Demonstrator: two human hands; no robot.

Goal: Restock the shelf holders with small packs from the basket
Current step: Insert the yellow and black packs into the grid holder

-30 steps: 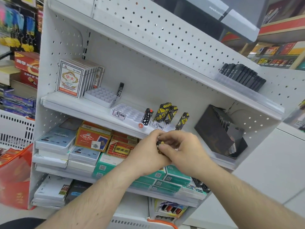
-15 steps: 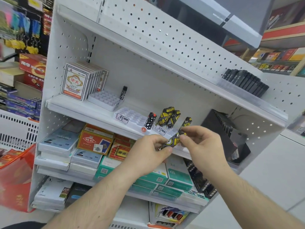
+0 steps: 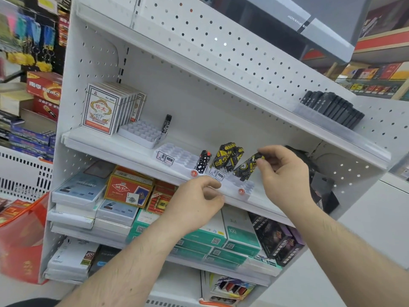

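My right hand [image 3: 283,173] pinches the top of a black-and-yellow small pack [image 3: 245,168], whose lower end stands in the white holder tray [image 3: 241,187] on the middle shelf. Two like packs [image 3: 228,155] stand just left of it, and a black-and-white pack [image 3: 203,161] stands in the neighbouring holder [image 3: 177,155]. My left hand [image 3: 197,202] hovers at the shelf's front edge below the holders, fingers curled; whether it holds anything stays hidden. A third holder [image 3: 141,134] further left has one black pack [image 3: 167,124].
Playing-card boxes [image 3: 104,109] stand at the shelf's left end. A black display stand [image 3: 318,176] sits behind my right hand. Boxed goods fill the lower shelves. A red basket [image 3: 20,235] is at the lower left. Black packs [image 3: 332,108] line the top shelf.
My right hand carried the black-and-yellow pack up and right from in front of my left hand into the holder. My left hand let go and stayed low.
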